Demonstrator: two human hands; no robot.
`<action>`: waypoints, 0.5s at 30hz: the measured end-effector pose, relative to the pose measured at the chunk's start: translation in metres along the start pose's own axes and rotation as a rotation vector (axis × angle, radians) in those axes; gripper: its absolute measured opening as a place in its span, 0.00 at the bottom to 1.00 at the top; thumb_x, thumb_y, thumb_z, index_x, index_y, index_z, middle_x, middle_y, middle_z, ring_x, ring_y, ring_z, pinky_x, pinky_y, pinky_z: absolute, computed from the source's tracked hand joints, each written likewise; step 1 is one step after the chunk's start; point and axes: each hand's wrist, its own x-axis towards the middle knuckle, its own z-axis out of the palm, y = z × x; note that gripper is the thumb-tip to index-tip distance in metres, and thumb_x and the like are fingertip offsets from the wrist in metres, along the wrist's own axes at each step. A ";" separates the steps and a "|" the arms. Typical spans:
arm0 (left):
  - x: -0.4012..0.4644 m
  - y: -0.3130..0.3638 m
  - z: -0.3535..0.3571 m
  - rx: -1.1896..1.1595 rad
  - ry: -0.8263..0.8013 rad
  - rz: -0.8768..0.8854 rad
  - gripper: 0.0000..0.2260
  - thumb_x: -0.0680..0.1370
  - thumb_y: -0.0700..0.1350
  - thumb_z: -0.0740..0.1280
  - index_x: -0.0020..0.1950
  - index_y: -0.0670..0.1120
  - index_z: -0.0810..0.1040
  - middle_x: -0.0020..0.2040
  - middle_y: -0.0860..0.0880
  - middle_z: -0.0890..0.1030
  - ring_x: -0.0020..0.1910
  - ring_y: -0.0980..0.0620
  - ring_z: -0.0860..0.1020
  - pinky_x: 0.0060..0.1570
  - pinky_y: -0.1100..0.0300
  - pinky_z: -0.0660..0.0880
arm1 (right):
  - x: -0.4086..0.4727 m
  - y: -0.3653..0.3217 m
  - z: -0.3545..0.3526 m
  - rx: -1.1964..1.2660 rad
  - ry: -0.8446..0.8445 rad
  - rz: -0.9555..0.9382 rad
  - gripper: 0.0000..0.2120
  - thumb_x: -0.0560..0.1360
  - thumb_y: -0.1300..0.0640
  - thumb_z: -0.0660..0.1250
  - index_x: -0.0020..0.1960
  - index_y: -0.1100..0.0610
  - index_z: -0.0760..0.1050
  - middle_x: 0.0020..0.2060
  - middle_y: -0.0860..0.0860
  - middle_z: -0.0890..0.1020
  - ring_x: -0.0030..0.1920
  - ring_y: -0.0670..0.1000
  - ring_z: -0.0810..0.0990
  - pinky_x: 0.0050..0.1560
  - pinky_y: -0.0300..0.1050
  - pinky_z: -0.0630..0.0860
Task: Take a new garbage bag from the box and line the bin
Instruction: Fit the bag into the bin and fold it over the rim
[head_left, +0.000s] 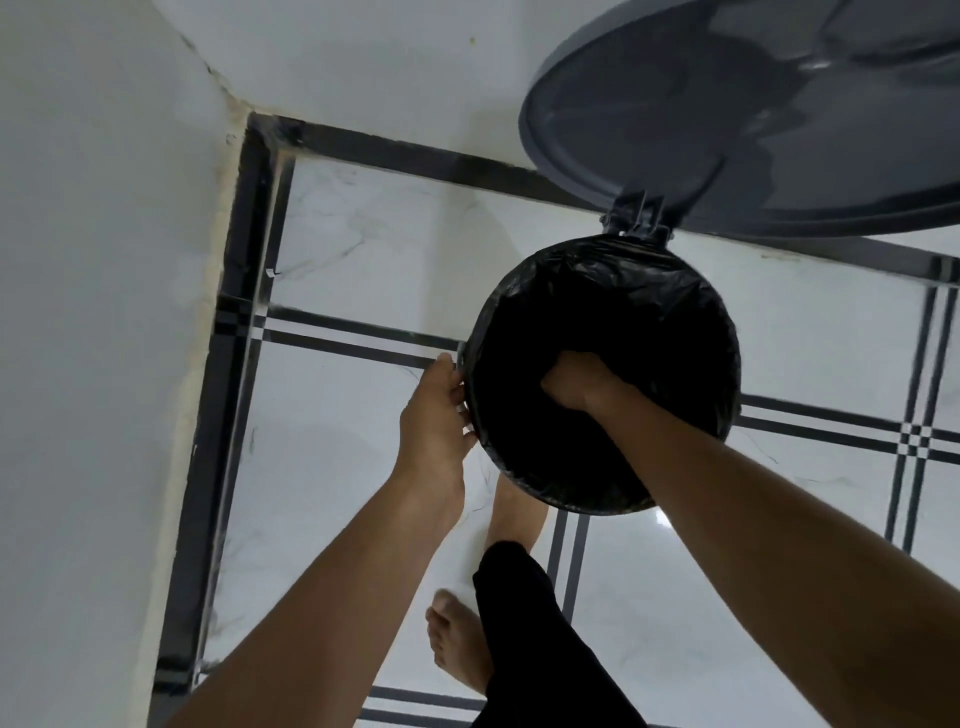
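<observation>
Plaster wall (93, 312) filled the left side, meeting a white marble-look floor (363, 234) banded with dark tile strips. Beside the round bin (470, 410), the left hand (434, 421) pressed against the outer left edge of the rim, fingers curled onto the black plastic there; how tight the grip was could not be told. A black garbage bag (623, 291) already lined the bin, its edge folded over the rim all the way round. The right hand (574, 382) reached down inside the bag, closed into a fist against the liner's inner wall, seemingly bunching some plastic. Above and to the right, the grey lid (701, 114) stood swung open on its hinge (636, 218). Below, a bare foot (457, 644) stood on the floor, beside a dark trouser leg (524, 623).
</observation>
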 end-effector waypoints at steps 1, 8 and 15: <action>-0.007 0.005 0.002 0.091 0.008 0.048 0.14 0.83 0.50 0.60 0.40 0.47 0.76 0.40 0.50 0.78 0.40 0.55 0.75 0.45 0.58 0.72 | -0.018 0.000 -0.012 0.027 0.036 -0.018 0.19 0.81 0.55 0.59 0.67 0.63 0.76 0.65 0.63 0.78 0.66 0.63 0.77 0.65 0.47 0.72; -0.092 0.060 0.023 0.784 0.034 1.174 0.19 0.83 0.48 0.61 0.74 0.45 0.69 0.72 0.47 0.69 0.72 0.49 0.67 0.69 0.52 0.70 | -0.233 0.003 -0.092 0.017 1.079 -0.580 0.10 0.79 0.53 0.62 0.50 0.53 0.82 0.42 0.49 0.83 0.41 0.51 0.80 0.43 0.44 0.76; -0.126 0.142 0.095 1.586 -0.158 1.565 0.27 0.86 0.56 0.52 0.82 0.45 0.58 0.80 0.45 0.65 0.78 0.42 0.64 0.72 0.45 0.66 | -0.271 0.048 -0.198 -0.206 0.926 -0.620 0.23 0.86 0.49 0.53 0.76 0.58 0.66 0.71 0.59 0.72 0.72 0.60 0.68 0.70 0.49 0.65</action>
